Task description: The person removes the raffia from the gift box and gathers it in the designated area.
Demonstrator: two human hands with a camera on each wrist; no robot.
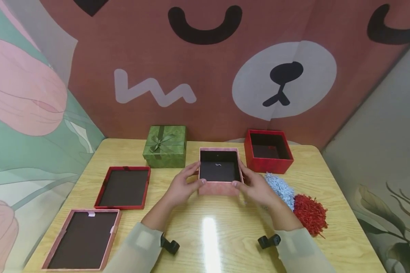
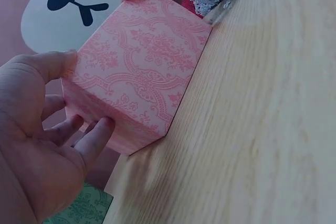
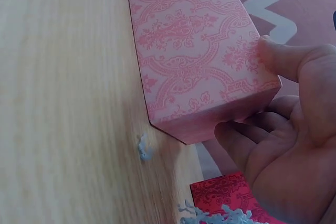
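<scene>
An open pink box (image 1: 218, 188) with a raised floral pattern and a dark inside sits at the middle of the table. My left hand (image 1: 183, 186) grips its left side, thumb at the near top edge and fingers along the side wall. On the opposite side my right hand (image 1: 257, 188) holds it the same way. One small pale shred (image 1: 218, 164) shows inside the box. The patterned front wall (image 2: 147, 51) faces the left wrist camera, and both thumbs are at its upper edge. In the right wrist view, fingers (image 3: 239, 142) press the side wall.
A green gift box (image 1: 165, 149) with a bow stands back left, an open red box (image 1: 270, 165) back right. Blue shredded paper (image 1: 281, 189) and red shredded paper (image 1: 310, 215) lie by my right forearm. At left are a red lid (image 1: 123, 187) and a pink lid (image 1: 82, 240), inside up.
</scene>
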